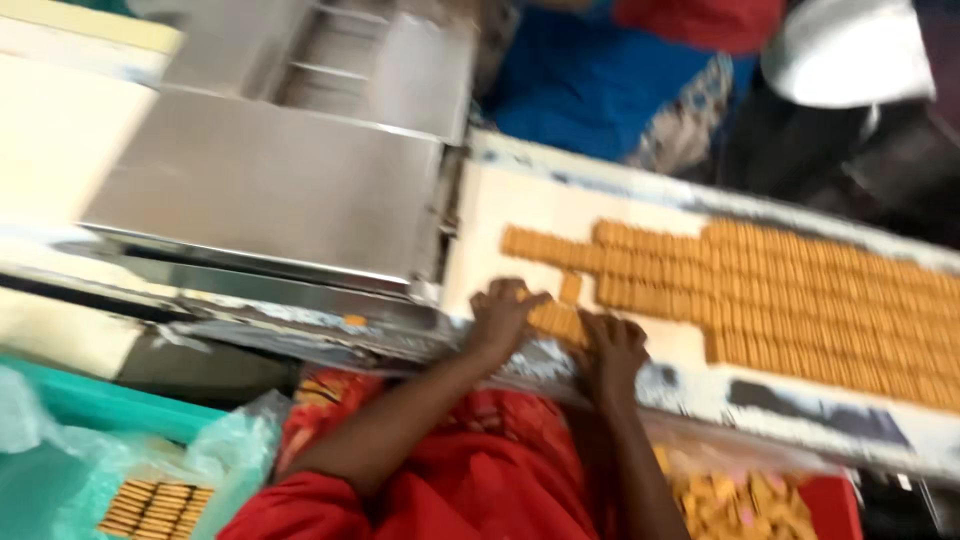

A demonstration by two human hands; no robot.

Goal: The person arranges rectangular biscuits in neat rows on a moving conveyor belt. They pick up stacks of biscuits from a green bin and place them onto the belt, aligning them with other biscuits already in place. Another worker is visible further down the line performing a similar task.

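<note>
Rows of golden square biscuits (780, 300) lie on a cream conveyor belt (510, 200). My left hand (500, 318) and my right hand (615, 350) are at the belt's near edge, fingers curled around a short stack of biscuits (556, 318) held between them. One loose biscuit (570, 288) sits just beyond the stack. The frame is motion-blurred, so the fingers' exact hold is unclear.
A steel machine cover (270, 190) is left of the belt. A teal crate (90, 410) lined with clear plastic holds stacked biscuits (155, 508) at lower left. A red bin of broken biscuits (745, 505) is at lower right. Another person in blue (590, 80) stands across the belt.
</note>
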